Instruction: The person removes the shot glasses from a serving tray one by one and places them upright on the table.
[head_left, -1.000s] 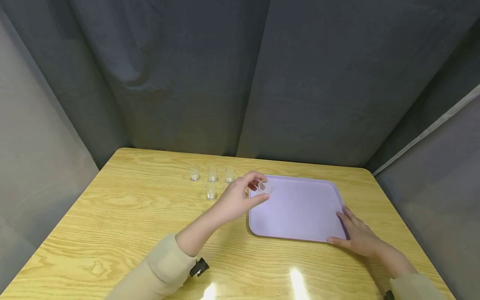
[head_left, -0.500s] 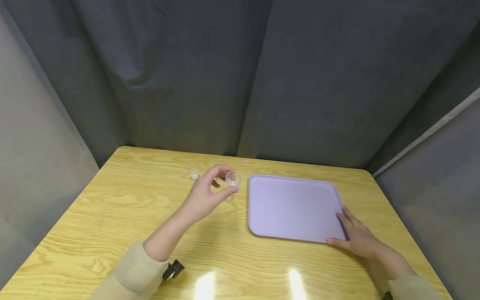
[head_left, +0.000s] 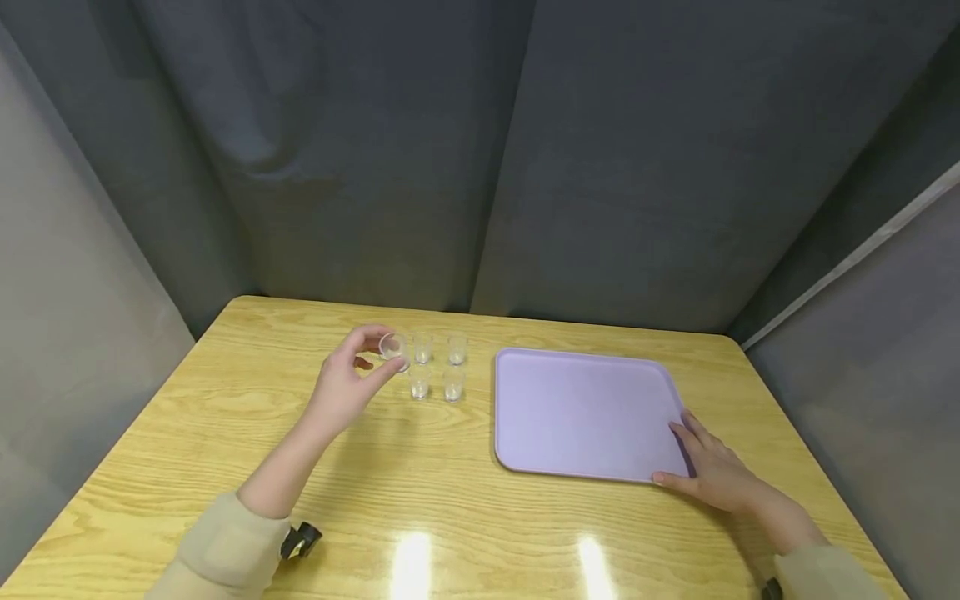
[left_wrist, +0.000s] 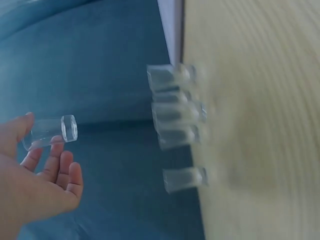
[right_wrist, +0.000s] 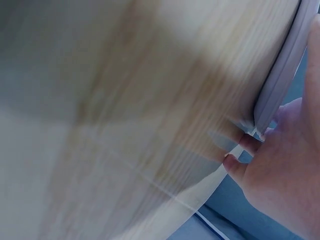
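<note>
Nearest you, your right hand (head_left: 712,475) lies with relaxed fingers on the near right corner of the lilac tray (head_left: 585,408), fingertips over its rim and grasping nothing; the right wrist view shows the same contact, with the tray's edge (right_wrist: 280,85) against your fingers. The tray sits flat on the wooden counter (head_left: 225,450) and bears no label or writing that can be read. Left of the tray, your left hand (head_left: 345,383) is raised off the counter and pinches a small clear cup (head_left: 393,346) between thumb and fingertips, the cup tipped on its side; the left wrist view shows it (left_wrist: 50,132) held that way. Just beyond that hand, between it and the tray, four more clear cups (head_left: 437,367) stand upright on the counter in a tight cluster, all unmarked. A fifth shows in the blurred left wrist view.
</note>
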